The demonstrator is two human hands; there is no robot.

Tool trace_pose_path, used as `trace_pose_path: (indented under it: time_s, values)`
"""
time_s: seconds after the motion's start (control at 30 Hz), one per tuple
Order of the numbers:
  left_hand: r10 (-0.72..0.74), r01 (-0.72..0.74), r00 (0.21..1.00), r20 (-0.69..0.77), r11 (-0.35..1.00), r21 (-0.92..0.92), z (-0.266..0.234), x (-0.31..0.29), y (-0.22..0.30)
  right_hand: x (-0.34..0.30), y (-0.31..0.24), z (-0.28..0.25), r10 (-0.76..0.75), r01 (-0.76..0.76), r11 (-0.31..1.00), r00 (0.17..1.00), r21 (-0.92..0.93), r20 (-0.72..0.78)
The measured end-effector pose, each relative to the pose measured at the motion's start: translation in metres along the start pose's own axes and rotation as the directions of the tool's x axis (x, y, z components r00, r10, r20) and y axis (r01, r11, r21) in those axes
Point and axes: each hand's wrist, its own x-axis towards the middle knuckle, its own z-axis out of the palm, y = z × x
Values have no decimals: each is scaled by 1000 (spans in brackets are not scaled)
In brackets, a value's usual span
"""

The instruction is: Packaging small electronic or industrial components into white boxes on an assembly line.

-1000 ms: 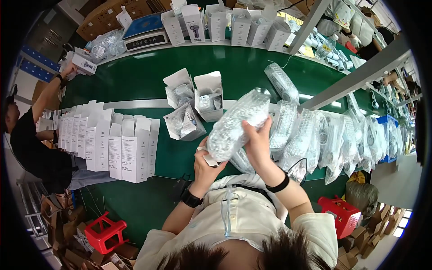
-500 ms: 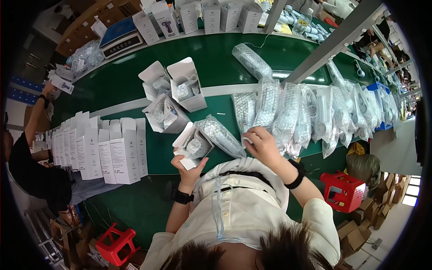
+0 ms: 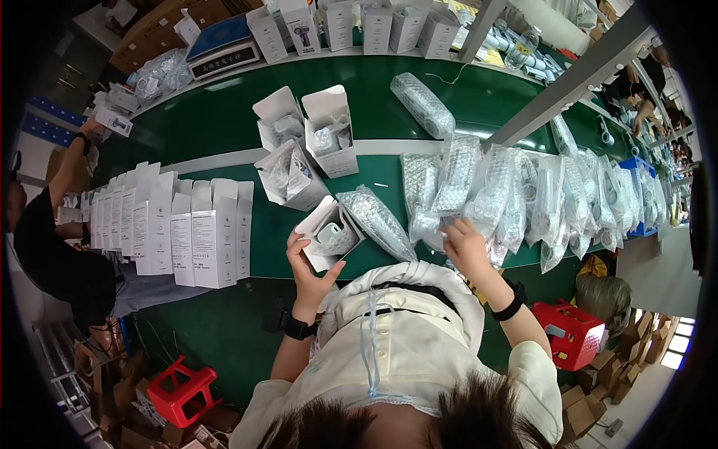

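My left hand [image 3: 308, 278] grips an open white cardboard box [image 3: 318, 260] by its near left side, with the thumb along the near edge. A pale, rounded item [image 3: 333, 238] shows inside this tilted box. Beside it on the right lies a long bubble-wrap pouch [image 3: 375, 221], touched by neither hand. My right hand [image 3: 467, 247] is at the near ends of a row of bubble-wrapped items [image 3: 456, 176], its fingertips drawn together. Clear plastic shows beside those fingertips; what they pinch, if anything, is hidden.
Three open, filled white boxes [image 3: 329, 138] stand beyond my left hand. Many upright white cartons [image 3: 202, 239] are at the left, near a co-worker's arm [image 3: 71, 168]. A metal post [image 3: 561, 78] slants across the right. Red stools [image 3: 183, 393] stand below the green table [image 3: 277, 258].
My right hand has moved right, toward the wrapped items' near ends. My left hand keeps its hold on the box. The view has shifted slightly, and the item inside the box shows more plainly.
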Motion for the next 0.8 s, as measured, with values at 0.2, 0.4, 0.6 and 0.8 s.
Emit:
trace_pose_path:
  time_s: [0.2, 0.4, 0.6, 0.8]
  values:
    - [-38, 11, 997, 60, 916, 402, -6, 18, 32, 65, -60, -34, 296, -28, 576, 939, 817, -177]
    - [-213, 201, 976, 38, 958, 206, -12, 44, 39, 106, -101, 21, -96, 426, 401, 900, 811, -426]
    - [-343, 346, 936, -74, 938, 29, -20, 35, 17, 114, -111, 11, -595, 554, 739, 804, 383, -15]
    - [-431, 434, 900, -54, 883, 179, -14, 33, 16, 107, -126, 12, -536, 538, 840, 802, 74, 263]
